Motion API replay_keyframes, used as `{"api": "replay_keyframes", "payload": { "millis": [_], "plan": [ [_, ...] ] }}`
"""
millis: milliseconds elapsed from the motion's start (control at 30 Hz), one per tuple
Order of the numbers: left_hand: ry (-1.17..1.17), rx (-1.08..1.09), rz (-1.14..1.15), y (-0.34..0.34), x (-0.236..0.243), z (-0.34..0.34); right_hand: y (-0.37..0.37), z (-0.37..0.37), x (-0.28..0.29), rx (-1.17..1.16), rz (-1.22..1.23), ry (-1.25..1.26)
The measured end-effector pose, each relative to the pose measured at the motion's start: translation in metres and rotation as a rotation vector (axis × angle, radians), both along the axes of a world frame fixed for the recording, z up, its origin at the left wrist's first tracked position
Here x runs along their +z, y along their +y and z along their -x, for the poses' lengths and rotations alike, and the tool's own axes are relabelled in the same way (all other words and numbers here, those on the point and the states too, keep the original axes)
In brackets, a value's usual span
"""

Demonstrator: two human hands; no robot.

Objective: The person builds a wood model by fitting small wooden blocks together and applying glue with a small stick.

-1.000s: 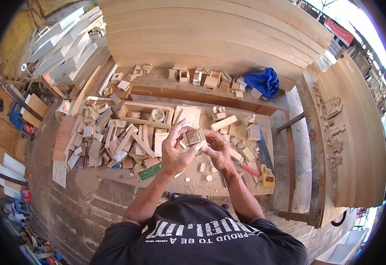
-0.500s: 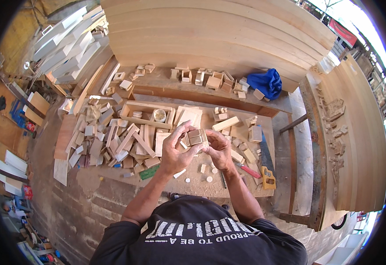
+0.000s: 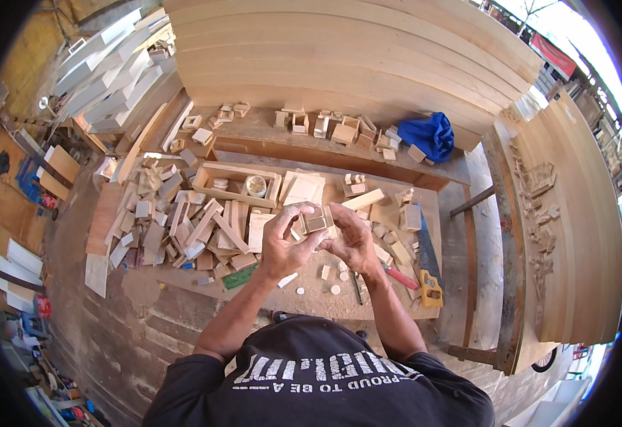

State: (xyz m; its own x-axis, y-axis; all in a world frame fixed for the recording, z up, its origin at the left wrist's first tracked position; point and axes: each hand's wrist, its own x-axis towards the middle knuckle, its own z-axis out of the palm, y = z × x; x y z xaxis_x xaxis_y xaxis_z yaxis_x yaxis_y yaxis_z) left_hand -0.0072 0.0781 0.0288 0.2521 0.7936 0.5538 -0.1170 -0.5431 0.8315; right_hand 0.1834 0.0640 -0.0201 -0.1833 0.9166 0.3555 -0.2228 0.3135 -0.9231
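Observation:
Above the middle of the worktable I hold a small wooden box-like piece point(image 3: 316, 221) with thin raised edges. My left hand point(image 3: 286, 242) grips it from the left, fingers curled along its far side and thumb at the near edge. On the opposite side my right hand point(image 3: 352, 240) closes on it, thumb and fingers at its right edge. Parts of the piece are hidden behind my fingers. Below my hands lie small wooden blocks and discs point(image 3: 335, 290) and a dark pencil-like stick point(image 3: 358, 288) on the dusty tabletop point(image 3: 311, 306).
A heap of wood offcuts point(image 3: 154, 228) covers the table's left side. Behind it stands a wooden tray point(image 3: 215, 173) holding a round tub point(image 3: 256, 186). To the right lie a yellow-handled saw point(image 3: 430, 287) and a red-handled tool point(image 3: 402, 278). A blue cloth point(image 3: 432, 135) rests on the back bench.
The fingers of my right hand have shifted slightly along the wooden piece. Both hands stay in nearly the same place, still holding it.

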Motion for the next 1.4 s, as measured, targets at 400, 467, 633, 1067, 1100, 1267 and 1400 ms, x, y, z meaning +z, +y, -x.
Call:
{"api": "replay_keyframes", "payload": {
  "millis": [400,467,633,1067,1100,1267,1400],
  "plan": [
    [0.716,0.482,-0.482,-0.013,0.041,0.008,-0.004,0.014,0.011,-0.337,-0.146,-0.235],
    [0.729,0.487,-0.485,-0.013,0.038,0.007,-0.005,0.014,0.014,-0.402,-0.179,-0.312],
    [0.724,0.486,-0.491,-0.013,0.032,0.007,-0.007,0.019,0.012,-0.443,-0.196,-0.246],
    [0.688,0.462,-0.451,-0.017,0.026,0.004,-0.010,0.017,0.008,-0.436,-0.193,-0.258],
    [0.660,0.459,-0.429,-0.017,0.028,0.004,-0.009,0.016,0.009,-0.439,-0.199,-0.272],
    [0.363,0.404,-0.060,0.003,0.002,0.023,-0.003,0.010,0.016,-0.428,0.020,-0.530],
    [0.387,0.458,0.296,0.000,-0.050,0.058,0.021,-0.002,-0.024,-0.401,0.227,-0.754]
  ]
}}
